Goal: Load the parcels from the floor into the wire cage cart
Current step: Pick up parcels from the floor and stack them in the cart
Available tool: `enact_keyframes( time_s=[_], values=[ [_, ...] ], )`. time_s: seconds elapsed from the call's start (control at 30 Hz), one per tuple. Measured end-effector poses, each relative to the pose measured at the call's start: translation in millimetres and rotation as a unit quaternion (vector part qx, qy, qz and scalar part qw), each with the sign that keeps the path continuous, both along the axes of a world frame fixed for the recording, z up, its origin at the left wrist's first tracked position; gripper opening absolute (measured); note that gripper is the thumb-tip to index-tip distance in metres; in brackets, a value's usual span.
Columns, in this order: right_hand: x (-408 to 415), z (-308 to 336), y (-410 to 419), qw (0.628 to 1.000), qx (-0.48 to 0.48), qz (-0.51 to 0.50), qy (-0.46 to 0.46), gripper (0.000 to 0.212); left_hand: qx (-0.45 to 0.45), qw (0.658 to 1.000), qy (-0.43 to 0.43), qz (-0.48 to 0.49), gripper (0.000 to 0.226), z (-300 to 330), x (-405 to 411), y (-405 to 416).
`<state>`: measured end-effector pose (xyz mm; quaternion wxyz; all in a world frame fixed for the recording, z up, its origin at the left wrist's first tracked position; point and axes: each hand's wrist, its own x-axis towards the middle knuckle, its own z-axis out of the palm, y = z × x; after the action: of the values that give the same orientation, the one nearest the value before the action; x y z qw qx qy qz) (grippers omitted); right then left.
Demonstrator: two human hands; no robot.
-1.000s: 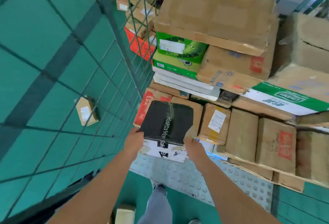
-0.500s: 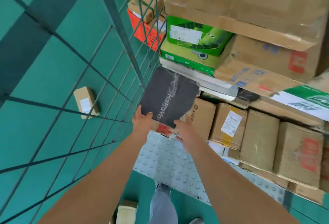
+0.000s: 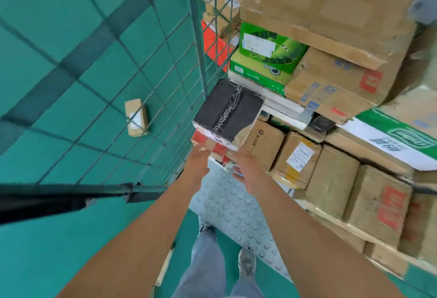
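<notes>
Our left hand (image 3: 198,155) and right hand (image 3: 246,167) hover open, holding nothing, below the black parcel (image 3: 228,110). It looks stiff and light; we would grip its two long sides.

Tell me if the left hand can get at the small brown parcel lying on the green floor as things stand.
Probably not directly: the wire cage wall stands between the left hand and the small brown parcel, which lies outside the mesh.

Green floor (image 3: 59,238) under small cardboard parcel (image 3: 136,117).
</notes>
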<state>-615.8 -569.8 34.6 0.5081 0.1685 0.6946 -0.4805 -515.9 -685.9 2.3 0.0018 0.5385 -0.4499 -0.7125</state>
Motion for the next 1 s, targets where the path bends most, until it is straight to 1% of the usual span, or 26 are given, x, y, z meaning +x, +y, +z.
enact_keyframes(
  time_s=[0.1,0.13,0.2,0.27,0.3,0.33,0.37,0.4,0.43,0.5,0.57,0.67,0.73,0.8,0.9,1.0],
  values=[
    [30.1,29.2,29.5,0.999,-0.02,0.036,0.006,0.029,-0.021,0.999,0.004,0.033,0.038,33.8,38.3,39.2],
    [42.3,36.8,40.4,0.998,-0.025,0.052,0.009,0.029,-0.027,0.998,0.005,0.059,0.036,44.4,53.6,53.7],
    [69.0,47.7,59.7,0.996,-0.033,0.083,0.007,0.024,-0.026,0.995,-0.01,0.099,0.038,58.1,85.8,81.7],
    [98.8,54.9,75.5,0.993,-0.047,0.112,0.002,0.014,0.014,0.987,-0.027,0.16,0.041,75.2,118.7,108.3],
    [113.8,56.8,82.8,0.99,-0.052,0.128,-0.001,0.01,0.034,0.984,-0.024,0.171,0.042,79.7,134.3,123.0],
    [133.8,61.2,88.9,0.986,-0.06,0.156,-0.005,0.007,0.02,0.984,-0.012,0.177,0.044,86.9,157.3,138.0],
    [143.8,59.5,93.0,0.983,-0.061,0.17,-0.013,0.007,-0.006,0.986,-0.034,0.164,0.047,79.3,168.7,147.8],
    [158.4,59.6,96.5,0.98,-0.062,0.191,-0.017,0.008,-0.009,0.983,-0.036,0.181,0.049,80.9,185.8,160.1],
    [172.5,60.4,99.0,0.975,-0.059,0.211,-0.021,0.009,-0.004,0.978,-0.019,0.207,0.05,85.3,202.9,171.7],
    [200.8,62.3,102.3,0.965,-0.053,0.255,-0.031,0.011,-0.009,0.968,-0.031,0.25,0.043,88.1,235.3,188.5],
    [227.6,65.6,102.9,0.953,-0.049,0.296,-0.036,0.011,-0.006,0.962,-0.047,0.27,0.036,83.9,264.3,198.0],
    [263.7,71.1,99.0,0.935,-0.045,0.351,-0.027,0.01,0.005,0.933,-0.081,0.351,0.041,78.4,302.2,199.5],
    [288.1,74.1,92.4,0.922,-0.043,0.384,-0.021,0.009,0.001,0.915,-0.074,0.396,0.039,84.6,327.3,201.5],
    [313.2,76.4,83.7,0.909,-0.039,0.416,-0.015,0.009,0.007,0.899,-0.047,0.435,0.037,89.4,351.1,203.2],
    [353.3,78.0,67.2,0.887,-0.03,0.46,0.0,0.009,0.018,0.876,-0.03,0.481,0.032,88.1,391.2,200.3],
    [400.1,78.8,49.1,0.866,-0.018,0.5,0.007,0.009,0.018,0.859,-0.031,0.51,0.032,83.7,436.9,193.7]
  ],
)
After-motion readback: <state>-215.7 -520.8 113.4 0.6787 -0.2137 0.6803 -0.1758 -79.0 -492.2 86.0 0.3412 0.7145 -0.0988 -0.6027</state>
